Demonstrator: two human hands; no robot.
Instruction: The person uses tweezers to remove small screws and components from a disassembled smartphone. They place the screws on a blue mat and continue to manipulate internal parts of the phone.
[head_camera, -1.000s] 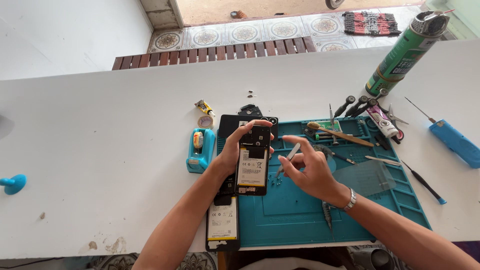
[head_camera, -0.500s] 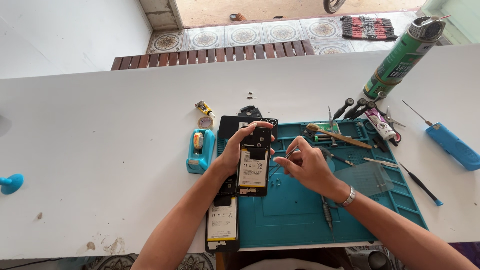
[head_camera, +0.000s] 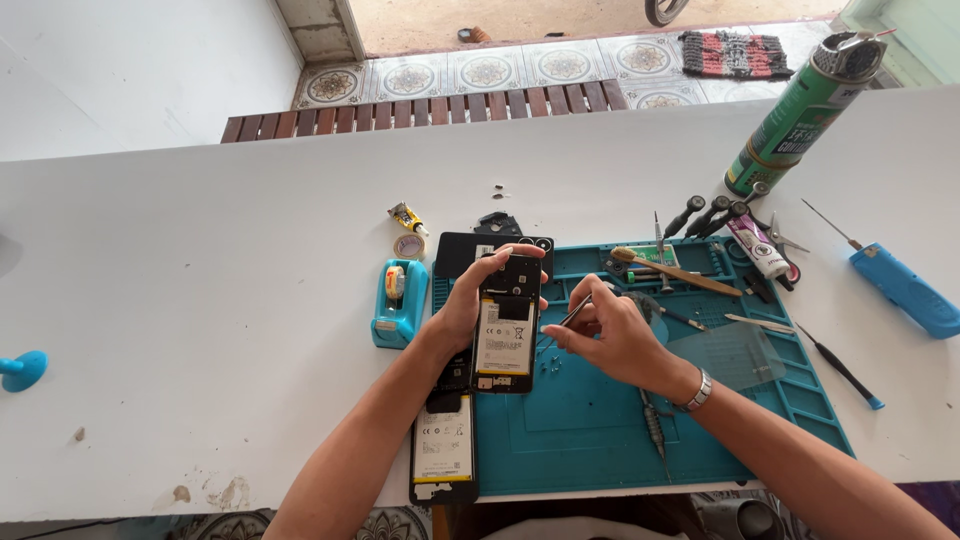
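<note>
My left hand (head_camera: 468, 308) holds an opened black phone (head_camera: 507, 325) upright above the teal work mat (head_camera: 600, 440); its battery and circuit board face me. My right hand (head_camera: 610, 335) pinches thin metal tweezers (head_camera: 566, 318) whose tips point at the phone's right edge. A second opened phone (head_camera: 443, 450) lies flat at the mat's left edge under my left forearm. A black back cover (head_camera: 462, 252) lies behind the held phone.
On the white table (head_camera: 200, 300): a teal tape dispenser (head_camera: 398, 300), a small glue tube (head_camera: 405, 216), a tall green spray can (head_camera: 805, 100), a blue tool (head_camera: 905, 285), screwdrivers (head_camera: 700, 212), a wooden brush (head_camera: 675, 270), a clear glass sheet (head_camera: 735, 355). Blue object (head_camera: 20, 368) at left.
My right hand closed from an open pointing pose onto the tweezers and moved left toward the held phone. The left hand kept the phone steady.
</note>
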